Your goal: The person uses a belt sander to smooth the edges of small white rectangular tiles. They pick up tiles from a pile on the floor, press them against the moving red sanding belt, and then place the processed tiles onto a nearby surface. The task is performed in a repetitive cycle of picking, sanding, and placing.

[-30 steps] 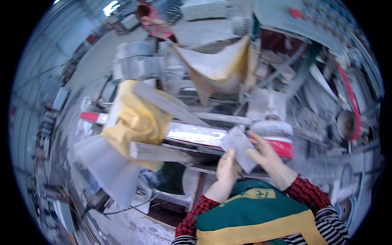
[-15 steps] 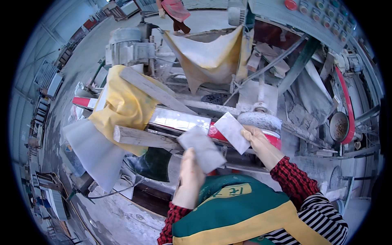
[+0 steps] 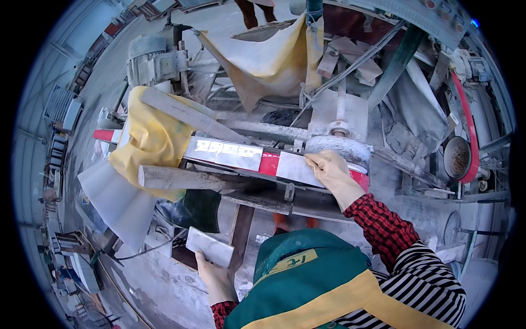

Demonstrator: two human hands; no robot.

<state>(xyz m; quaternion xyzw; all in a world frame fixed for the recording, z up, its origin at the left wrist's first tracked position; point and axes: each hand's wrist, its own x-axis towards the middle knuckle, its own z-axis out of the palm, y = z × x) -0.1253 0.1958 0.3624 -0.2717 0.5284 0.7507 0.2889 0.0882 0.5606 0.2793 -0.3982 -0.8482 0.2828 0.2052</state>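
Observation:
My left hand (image 3: 215, 278), low and left of my apron, is closed on a pale grey-white rectangular tile (image 3: 210, 248), thumb on its near edge. Out ahead, my gloved right hand (image 3: 333, 171) grips the right end of another white tile (image 3: 296, 169). That tile lies along a red-and-white bar (image 3: 268, 163), just in front of a dusty white wheel (image 3: 334, 149). Whether the tile touches the wheel, I cannot tell. My right fingertips hide its far corner.
Yellow cloth (image 3: 148, 129) drapes over the bar's left part, between wooden beams (image 3: 181, 178). A motor (image 3: 153, 63) and a hanging stained sheet (image 3: 268, 52) stand behind. A control panel (image 3: 433, 13) overhangs at upper right. A person's legs (image 3: 255, 13) show at the top.
My left hand has dropped down and left with its tile, away from the right one. My right hand has lowered its tile onto the bar. The view has shifted slightly.

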